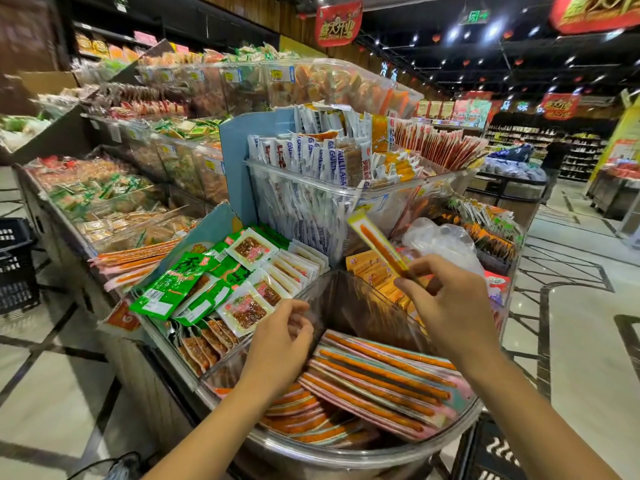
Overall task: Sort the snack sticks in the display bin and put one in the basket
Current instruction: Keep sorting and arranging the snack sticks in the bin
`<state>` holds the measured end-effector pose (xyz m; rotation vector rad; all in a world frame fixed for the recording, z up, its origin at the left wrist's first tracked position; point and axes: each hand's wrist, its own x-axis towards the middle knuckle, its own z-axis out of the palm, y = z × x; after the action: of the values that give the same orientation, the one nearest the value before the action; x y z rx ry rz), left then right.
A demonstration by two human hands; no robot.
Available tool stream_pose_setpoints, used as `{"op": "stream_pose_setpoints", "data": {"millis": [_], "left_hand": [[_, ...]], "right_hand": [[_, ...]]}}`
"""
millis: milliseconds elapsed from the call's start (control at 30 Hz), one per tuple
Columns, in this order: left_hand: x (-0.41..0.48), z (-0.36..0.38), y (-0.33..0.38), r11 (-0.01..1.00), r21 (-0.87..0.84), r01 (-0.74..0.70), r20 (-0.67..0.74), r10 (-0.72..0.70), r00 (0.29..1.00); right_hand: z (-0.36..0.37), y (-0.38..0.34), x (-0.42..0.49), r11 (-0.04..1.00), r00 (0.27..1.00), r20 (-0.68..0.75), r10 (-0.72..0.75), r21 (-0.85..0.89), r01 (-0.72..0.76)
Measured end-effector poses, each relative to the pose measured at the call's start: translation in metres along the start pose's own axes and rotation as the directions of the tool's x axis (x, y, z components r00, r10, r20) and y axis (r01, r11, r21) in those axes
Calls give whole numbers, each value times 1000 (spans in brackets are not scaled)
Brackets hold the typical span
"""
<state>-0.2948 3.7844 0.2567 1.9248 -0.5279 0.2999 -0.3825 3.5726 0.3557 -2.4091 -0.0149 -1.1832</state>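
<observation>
While the right hand (450, 306) pinches the long yellow-wrapped orange snack stick (377, 242) by its lower end, slanting up-left over the clear plastic display bin (349, 299), the left hand (280, 337) just hovers nearer the stacked sticks (381, 379), fingers (298, 317) loosely curled, empty.

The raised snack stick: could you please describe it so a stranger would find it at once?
Start at the clear display bin nearest the camera. Above its far rim the right hand pinches one snack stick. Only it is yellow-wrapped and lifted.
</observation>
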Motion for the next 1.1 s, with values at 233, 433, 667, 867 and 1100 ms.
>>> {"op": "stream_pose_setpoints", "data": {"millis": [233,433,667,867,1100], "left_hand": [[-2,1,5,995,32,-98,74,96,993],[-8,8,9,956,156,-249,407,168,898],[-5,11,1,785,415,-460,486,237,842],[7,14,-5,734,490,-471,552,158,819],[36,52,2,641,610,-467,525,115,843]], "right_hand": [[8,-2,-11,805,919,-58,389,507,-308],[41,-1,-46,581,818,134,559,641,-502],[42,12,-59,559,772,194,605,587,-585],[8,34,-64,656,801,69,595,533,-534],[-8,46,-80,750,811,6,585,375,-545]]}}
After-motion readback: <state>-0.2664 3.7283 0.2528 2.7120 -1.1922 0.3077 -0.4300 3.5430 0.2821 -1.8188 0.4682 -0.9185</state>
